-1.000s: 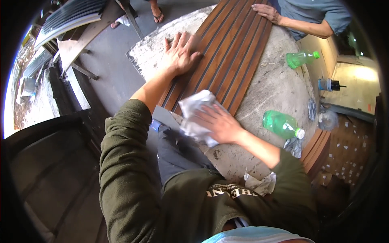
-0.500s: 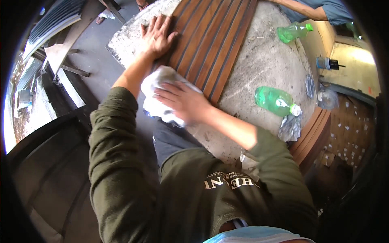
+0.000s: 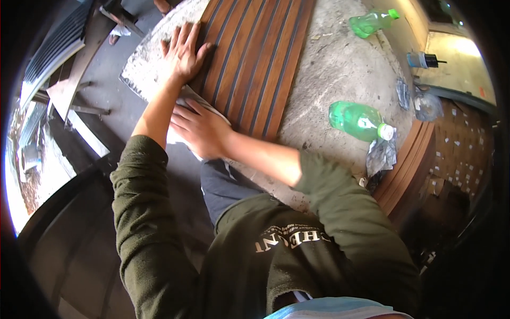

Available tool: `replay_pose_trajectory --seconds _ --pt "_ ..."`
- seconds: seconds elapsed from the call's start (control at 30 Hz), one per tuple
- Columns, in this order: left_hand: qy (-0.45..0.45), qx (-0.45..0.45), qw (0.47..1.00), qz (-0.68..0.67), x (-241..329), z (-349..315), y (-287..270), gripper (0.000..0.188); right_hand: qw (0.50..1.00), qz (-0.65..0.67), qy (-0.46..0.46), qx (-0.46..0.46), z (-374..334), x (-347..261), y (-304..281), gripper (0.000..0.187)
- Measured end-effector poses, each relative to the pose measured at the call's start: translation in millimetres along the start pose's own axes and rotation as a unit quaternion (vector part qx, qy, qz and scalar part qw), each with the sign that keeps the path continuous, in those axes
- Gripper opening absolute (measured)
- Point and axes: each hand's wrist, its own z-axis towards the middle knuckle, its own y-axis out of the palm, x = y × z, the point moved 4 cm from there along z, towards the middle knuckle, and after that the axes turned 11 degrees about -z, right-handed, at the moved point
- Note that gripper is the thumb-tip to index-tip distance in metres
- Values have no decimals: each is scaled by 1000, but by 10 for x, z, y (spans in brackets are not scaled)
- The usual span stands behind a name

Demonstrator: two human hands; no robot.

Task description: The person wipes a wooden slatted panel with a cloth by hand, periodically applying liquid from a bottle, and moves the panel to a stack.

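Hands apart: your left hand (image 3: 183,50) lies flat on the slatted wood panel (image 3: 255,58), upper centre; your right hand (image 3: 199,130) presses the white cloth (image 3: 183,98) down. Wipe along the grain, bracing firmly.

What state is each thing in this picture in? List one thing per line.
Left hand: flat on the slatted wooden panel.
Right hand: pressing a white cloth at the panel's edge.
Near green bottle: lying down, capped.
Far green bottle: lying down, capped.
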Motion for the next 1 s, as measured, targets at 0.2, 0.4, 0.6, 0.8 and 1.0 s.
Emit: replay_pose_trajectory --seconds 0.2,0.4,0.6,0.8,1.0 --pt "-2 4 1000 1 99 54 -41 66 957 -88 102 -256 -964 1179 -221 62" --pt "26 3 1000 -8 181 160 44 67 906 -135 399 -51 -976 2640 185 59" --pt "12 0 999 48 -105 30 101 66 936 -12 311 -163 -1403 475 -115 61" --pt "30 -16 998 51 36 76 64 70 932 -111 308 -157 -1196 1567 36 67" --pt "-35 41 996 -67 25 114 1 71 938 -103 328 -52 -1004 1917 198 67"
